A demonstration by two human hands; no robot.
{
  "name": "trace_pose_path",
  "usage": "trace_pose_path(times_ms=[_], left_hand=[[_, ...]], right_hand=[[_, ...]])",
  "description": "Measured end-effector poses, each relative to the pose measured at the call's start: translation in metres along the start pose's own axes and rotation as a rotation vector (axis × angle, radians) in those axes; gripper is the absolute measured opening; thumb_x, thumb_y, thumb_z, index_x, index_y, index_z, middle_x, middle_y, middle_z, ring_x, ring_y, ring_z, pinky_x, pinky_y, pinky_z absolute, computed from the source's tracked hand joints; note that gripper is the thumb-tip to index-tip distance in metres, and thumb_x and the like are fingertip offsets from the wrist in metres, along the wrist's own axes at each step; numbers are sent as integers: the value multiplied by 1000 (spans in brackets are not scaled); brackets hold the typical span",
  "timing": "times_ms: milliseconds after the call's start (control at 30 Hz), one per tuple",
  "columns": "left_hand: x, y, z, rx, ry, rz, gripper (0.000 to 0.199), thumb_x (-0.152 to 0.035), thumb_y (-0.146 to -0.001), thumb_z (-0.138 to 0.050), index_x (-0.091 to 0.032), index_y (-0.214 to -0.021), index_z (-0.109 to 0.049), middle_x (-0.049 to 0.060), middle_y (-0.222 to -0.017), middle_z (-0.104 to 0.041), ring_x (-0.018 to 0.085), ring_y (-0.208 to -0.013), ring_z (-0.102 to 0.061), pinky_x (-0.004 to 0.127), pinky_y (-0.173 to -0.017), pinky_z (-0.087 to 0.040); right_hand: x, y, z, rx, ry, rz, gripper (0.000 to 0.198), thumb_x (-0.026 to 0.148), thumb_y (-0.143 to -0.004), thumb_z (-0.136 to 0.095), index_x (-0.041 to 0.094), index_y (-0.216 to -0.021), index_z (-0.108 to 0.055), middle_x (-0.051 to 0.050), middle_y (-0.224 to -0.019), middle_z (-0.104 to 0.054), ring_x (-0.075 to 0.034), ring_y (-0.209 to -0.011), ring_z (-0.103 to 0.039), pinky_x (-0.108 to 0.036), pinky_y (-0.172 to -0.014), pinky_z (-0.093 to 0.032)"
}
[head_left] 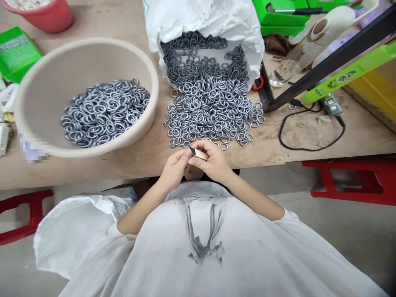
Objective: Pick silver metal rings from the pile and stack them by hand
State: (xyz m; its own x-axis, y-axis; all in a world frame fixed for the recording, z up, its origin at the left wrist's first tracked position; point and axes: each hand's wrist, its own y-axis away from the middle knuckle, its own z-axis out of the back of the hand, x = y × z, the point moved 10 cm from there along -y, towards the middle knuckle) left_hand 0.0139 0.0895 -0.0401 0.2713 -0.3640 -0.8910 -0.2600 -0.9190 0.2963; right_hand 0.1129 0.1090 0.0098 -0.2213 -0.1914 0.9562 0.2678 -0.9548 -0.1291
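At the table's front edge, my right hand (215, 161) is closed around a small blade (200, 154) with a pale yellowish grip and a dark, slanted tip pointing left. My left hand (174, 168) meets it there, thumb and fingers pinched together right beside the tip. Whatever sits in that pinch is hidden by the fingers. Just beyond both hands spreads a heap of grey rings (210, 103), spilling out of a white sack (204, 18) that lies with its mouth towards me. A few loose rings lie close to my fingertips.
A large beige basin (34, 95) holding more grey rings (105, 111) stands on the left. Green trays (17, 53) and a red tub (51, 18) are behind it. To the right are a dark metal bar (328, 57), a clear bottle (289, 66) and a looped black cable (281, 134).
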Motion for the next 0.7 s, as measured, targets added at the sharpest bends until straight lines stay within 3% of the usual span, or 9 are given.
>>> trace_pose_path(times_ms=[167, 267, 367, 433, 567, 700], left_hand=[[2, 5, -15, 78, 127, 65, 48, -57, -76, -73, -16, -68, -49, -8, -56, -32, 3, -43, -22, 16, -39, -15], [1, 5, -11, 47, 162, 77, 49, -56, -75, -74, -17, -65, -46, -8, -56, -31, 3, -42, -22, 15, -38, -16], [2, 4, -6, 1, 186, 81, 49, -55, -73, -77, -18, -67, -45, -9, -55, -30, 3, -42, -21, 15, -38, -17], [3, 4, -4, -12, 183, 75, 49, -55, -73, -77, -18, -68, -44, -9, -54, -29, 3, -42, -21, 15, -38, -18], [3, 5, -8, 41, 156, 50, 50, -56, -75, -75, -18, -66, -42, -9, -54, -28, 3, -43, -21, 16, -39, -18], [3, 8, -13, 125, 87, 44, 47, -56, -79, -71, -16, -66, -49, -7, -55, -32, 3, -44, -23, 17, -41, -17]], right_hand=[[-8, -3, 5, -46, -97, -63, 49, 67, -91, -49, 20, -80, -59, 0, -73, -57, -15, -70, -52, -29, -68, -42], [4, 1, 10, -69, 79, 63, 50, 67, -93, -47, 20, -77, -56, 1, -69, -51, -14, -66, -47, -28, -63, -36], [22, 11, 1, 7, 292, 227, 48, 60, -97, -43, 20, -72, -54, 0, -66, -49, -14, -64, -43, -29, -61, -31], [26, 16, -4, 42, 357, 257, 47, 55, -99, -41, 20, -70, -51, 1, -64, -48, -13, -62, -42, -29, -60, -29], [22, 14, -2, 63, 381, 228, 46, 52, -100, -42, 21, -67, -47, 2, -63, -46, -13, -61, -41, -29, -59, -28], [4, 5, 12, 6, 304, 70, 47, 52, -99, -45, 20, -65, -48, 2, -61, -46, -12, -61, -42, -28, -60, -28]])
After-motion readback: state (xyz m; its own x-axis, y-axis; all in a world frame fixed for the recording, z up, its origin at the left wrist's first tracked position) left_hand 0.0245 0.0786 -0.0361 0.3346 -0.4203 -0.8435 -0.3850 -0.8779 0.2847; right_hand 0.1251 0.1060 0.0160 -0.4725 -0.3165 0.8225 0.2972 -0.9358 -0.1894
